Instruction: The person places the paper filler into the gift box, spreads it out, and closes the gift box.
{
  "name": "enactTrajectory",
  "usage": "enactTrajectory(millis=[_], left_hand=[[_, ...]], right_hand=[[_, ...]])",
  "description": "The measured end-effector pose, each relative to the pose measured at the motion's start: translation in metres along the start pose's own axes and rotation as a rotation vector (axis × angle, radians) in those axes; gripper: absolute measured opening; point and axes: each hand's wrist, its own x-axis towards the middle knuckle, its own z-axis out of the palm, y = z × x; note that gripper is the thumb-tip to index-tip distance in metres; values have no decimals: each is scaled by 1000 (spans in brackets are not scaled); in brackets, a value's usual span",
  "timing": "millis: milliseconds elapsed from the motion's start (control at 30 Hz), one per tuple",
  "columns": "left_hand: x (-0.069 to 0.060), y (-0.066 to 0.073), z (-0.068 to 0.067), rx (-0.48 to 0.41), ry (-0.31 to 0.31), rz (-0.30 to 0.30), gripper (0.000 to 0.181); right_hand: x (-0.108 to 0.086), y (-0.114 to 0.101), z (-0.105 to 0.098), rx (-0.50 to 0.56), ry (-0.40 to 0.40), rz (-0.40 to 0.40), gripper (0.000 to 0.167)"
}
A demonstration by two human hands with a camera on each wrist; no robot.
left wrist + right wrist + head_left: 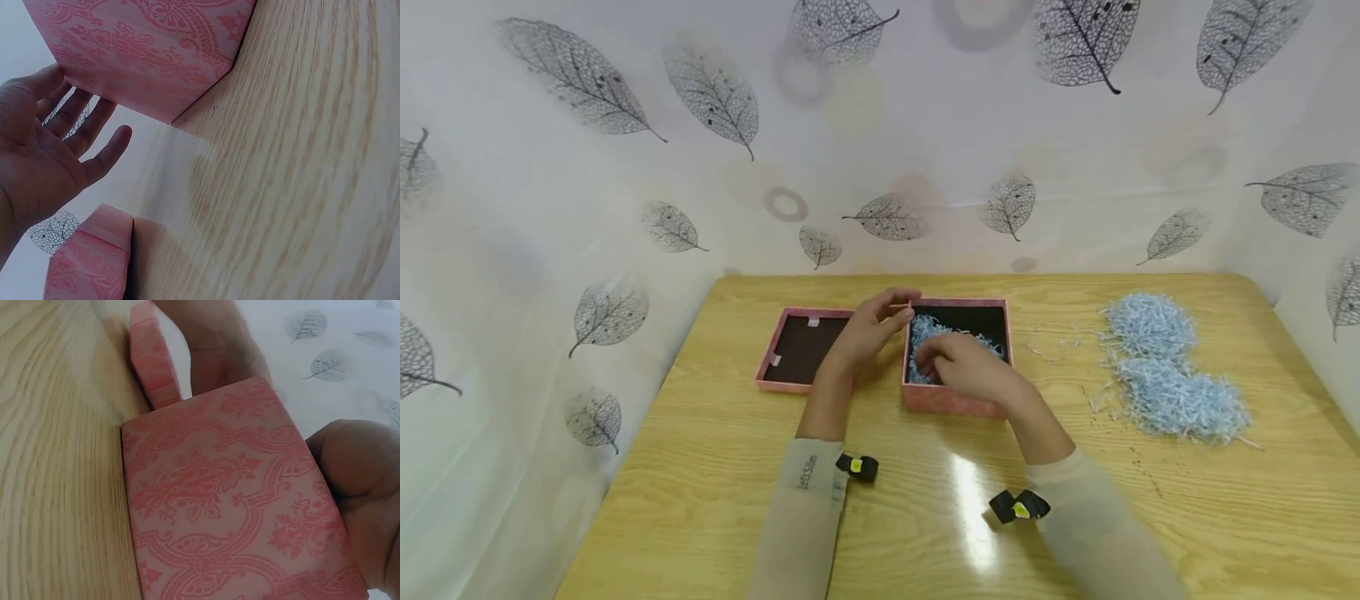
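Observation:
A pink patterned box (957,402) with a black inside stands uncovered on the table. Light-blue shredded paper (925,330) covers part of its floor, mostly toward the left. At the box's back left corner, my left hand (871,329) holds the wall, thumb at the left side and fingers reaching behind. The left wrist view shows this hand (47,140) with its little finger apart from the box. My right hand (962,360) reaches over the front wall into the box, fingers bent down among the paper. Its fingertips are hidden, also behind the box wall in the right wrist view.
Left of the box lies its pink lid (797,350), dark inside facing up, partly behind my left forearm. Two heaps of light-blue shredded paper (1180,400) lie on the right of the wooden table (700,467), with loose strands around them. A leaf-print curtain (925,125) hangs behind.

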Motion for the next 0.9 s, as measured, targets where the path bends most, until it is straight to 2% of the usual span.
enactTrajectory(millis=[100, 167, 333, 467, 533, 633, 767, 900], left_hand=[[0, 0, 0, 16, -2, 9, 36], [0, 0, 0, 10, -5, 12, 37], [-1, 0, -1, -9, -1, 1, 37], [0, 0, 0, -7, -1, -1, 38], [0, 1, 0, -10, 2, -5, 37], [-1, 1, 1, -16, 3, -20, 36], [-1, 0, 2, -20, 8, -34, 36], [-1, -1, 2, -29, 17, -33, 35]], right_hand=[[1, 1, 3, -105, -16, -11, 33], [0, 1, 2, -113, -26, -21, 33], [-8, -5, -13, 34, -6, -73, 34], [-23, -4, -43, 211, 75, -107, 30], [-34, 2, -61, 254, 151, -91, 29], [-54, 20, -87, 229, 335, -14, 31], [-81, 57, -116, 163, 598, 161, 42], [-103, 94, -134, 230, 817, 363, 49]])
